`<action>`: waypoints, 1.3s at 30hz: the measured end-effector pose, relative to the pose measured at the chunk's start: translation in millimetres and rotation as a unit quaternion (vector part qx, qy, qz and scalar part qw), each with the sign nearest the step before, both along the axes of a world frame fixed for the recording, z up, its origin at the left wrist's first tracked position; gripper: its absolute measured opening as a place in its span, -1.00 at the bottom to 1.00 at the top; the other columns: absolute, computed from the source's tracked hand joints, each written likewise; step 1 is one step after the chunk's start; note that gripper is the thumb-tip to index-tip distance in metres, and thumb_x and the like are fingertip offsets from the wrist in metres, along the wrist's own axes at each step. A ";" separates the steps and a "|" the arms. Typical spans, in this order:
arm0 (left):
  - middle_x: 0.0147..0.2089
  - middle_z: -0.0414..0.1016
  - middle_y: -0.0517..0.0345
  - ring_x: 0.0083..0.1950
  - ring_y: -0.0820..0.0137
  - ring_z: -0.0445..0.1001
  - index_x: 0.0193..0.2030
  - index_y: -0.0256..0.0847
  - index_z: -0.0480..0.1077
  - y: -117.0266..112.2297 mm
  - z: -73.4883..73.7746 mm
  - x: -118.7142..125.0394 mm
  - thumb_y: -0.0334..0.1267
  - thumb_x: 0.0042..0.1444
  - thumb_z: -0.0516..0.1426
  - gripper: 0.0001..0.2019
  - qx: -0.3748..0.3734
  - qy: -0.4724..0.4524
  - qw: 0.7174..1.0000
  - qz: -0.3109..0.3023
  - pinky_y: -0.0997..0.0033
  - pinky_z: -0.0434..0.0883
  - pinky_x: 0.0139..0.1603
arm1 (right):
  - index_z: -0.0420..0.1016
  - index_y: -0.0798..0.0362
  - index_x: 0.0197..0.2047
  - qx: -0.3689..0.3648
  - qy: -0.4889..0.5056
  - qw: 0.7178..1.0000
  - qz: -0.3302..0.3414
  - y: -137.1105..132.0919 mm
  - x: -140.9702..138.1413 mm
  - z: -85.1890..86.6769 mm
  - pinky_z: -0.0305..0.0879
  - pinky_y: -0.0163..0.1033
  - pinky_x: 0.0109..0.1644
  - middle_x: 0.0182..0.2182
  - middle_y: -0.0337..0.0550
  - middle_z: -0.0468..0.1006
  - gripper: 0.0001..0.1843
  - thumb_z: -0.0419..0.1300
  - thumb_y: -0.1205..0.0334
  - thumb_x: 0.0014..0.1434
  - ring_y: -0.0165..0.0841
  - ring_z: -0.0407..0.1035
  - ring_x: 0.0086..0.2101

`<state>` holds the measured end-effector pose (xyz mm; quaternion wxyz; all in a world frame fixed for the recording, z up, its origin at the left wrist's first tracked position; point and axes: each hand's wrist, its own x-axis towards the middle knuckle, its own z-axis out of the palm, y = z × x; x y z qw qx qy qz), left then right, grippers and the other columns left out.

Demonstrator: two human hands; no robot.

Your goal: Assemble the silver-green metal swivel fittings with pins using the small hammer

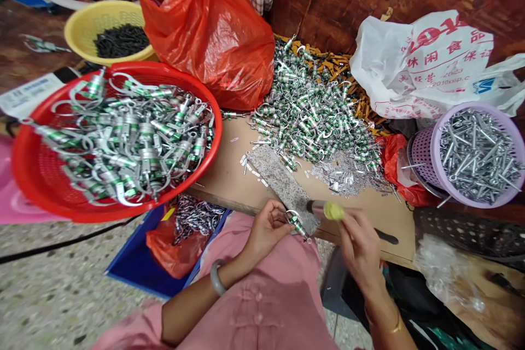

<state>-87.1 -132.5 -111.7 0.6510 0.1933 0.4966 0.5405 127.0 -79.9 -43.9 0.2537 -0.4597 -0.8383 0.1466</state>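
Head view, left hand (266, 231) gripping metal clip (298, 225)

Pink blouse (262, 306), grey bangle (215, 278), gold bracelet (396, 327)

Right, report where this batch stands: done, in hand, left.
Judging by how things lie, the red plastic basket heaped with silver-and-green metal clips looks done. In hand: the left hand holds one clip at a grey stone slab, the right hand a yellow-tipped metal tool. Apparently left: the loose clip pile on the board and the pins in the purple basket.
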 end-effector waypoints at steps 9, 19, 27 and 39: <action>-0.33 0.57 0.23 -0.30 0.40 0.54 -0.21 -0.15 0.29 -1.6 -0.2 2.1 -0.35 -0.10 0.40 -0.60 0.017 0.010 1.000 0.001 0.49 0.43 -0.28 | 0.56 -0.10 0.13 0.116 0.053 0.987 -0.101 5.9 5.5 -16.8 0.32 -0.19 -0.19 -0.21 -0.10 0.59 -0.64 0.15 0.38 0.33 -0.28 0.46 -0.25; -0.15 0.46 0.08 -0.12 0.35 0.51 -0.17 -0.11 0.63 -2.2 11.7 -10.6 -0.39 0.23 0.23 -0.85 0.267 0.332 0.903 -0.057 0.41 0.46 -0.10 | 0.62 0.01 -0.06 0.042 -0.050 0.989 -0.133 104.5 14.6 -35.3 0.29 -0.06 0.02 -0.15 0.01 0.59 -0.70 0.08 0.15 0.39 -0.17 0.39 -0.11; -0.22 0.54 0.09 -0.17 0.37 0.55 -0.18 -0.12 0.65 6.1 21.1 -15.4 -0.40 0.23 0.24 -0.85 0.278 0.311 0.905 -0.080 0.45 0.49 -0.16 | 0.60 -0.02 -0.16 -0.046 -0.139 0.986 -0.077 44.0 20.8 -37.9 0.28 -0.10 -0.06 -0.29 -0.09 0.55 -0.75 0.09 0.17 0.40 -0.20 0.37 -0.22; -0.31 0.67 0.07 -0.24 0.33 0.62 -0.29 -0.15 0.66 3.7 22.8 -14.2 -0.37 0.15 0.29 -0.91 0.194 0.239 0.946 -0.099 0.45 0.51 -0.20 | 0.53 0.03 -0.12 0.050 -0.050 0.985 -0.156 54.1 38.5 8.9 0.38 -0.18 -0.18 -0.26 -0.11 0.61 -0.78 0.08 0.16 0.42 -0.27 0.48 -0.28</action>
